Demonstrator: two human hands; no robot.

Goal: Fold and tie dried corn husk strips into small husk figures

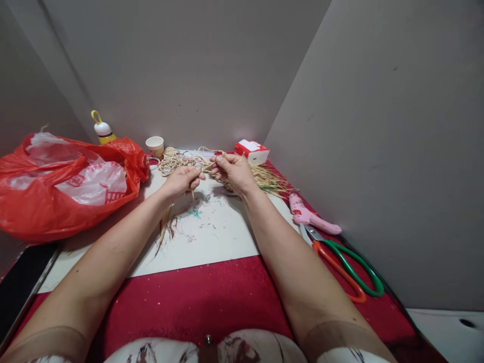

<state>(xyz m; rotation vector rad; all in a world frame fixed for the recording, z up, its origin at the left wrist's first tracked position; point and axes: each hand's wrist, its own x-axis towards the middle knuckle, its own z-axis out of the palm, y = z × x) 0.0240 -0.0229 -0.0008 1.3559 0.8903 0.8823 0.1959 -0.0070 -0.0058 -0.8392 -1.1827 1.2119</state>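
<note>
My left hand [184, 180] is closed in a pinch above the white board [215, 237], with a short pale strand end poking out below its fingers. Close beside it, my right hand [235, 174] pinches thin pale straw strands between thumb and fingers. The strands seem to run between the two hands, though the fingers cover much of them. Behind the hands lies a heap of braided straw cord [174, 160]. To the right of my right hand spreads a bundle of loose straw [270, 180].
A red plastic bag [45, 217] fills the left side, with a yellow-and-white bottle [103, 128] behind it. A paper cup [155, 146] and a red-and-white box [252, 151] stand at the back. On the right lie a pink glue gun [313, 219] and scissors [342, 252].
</note>
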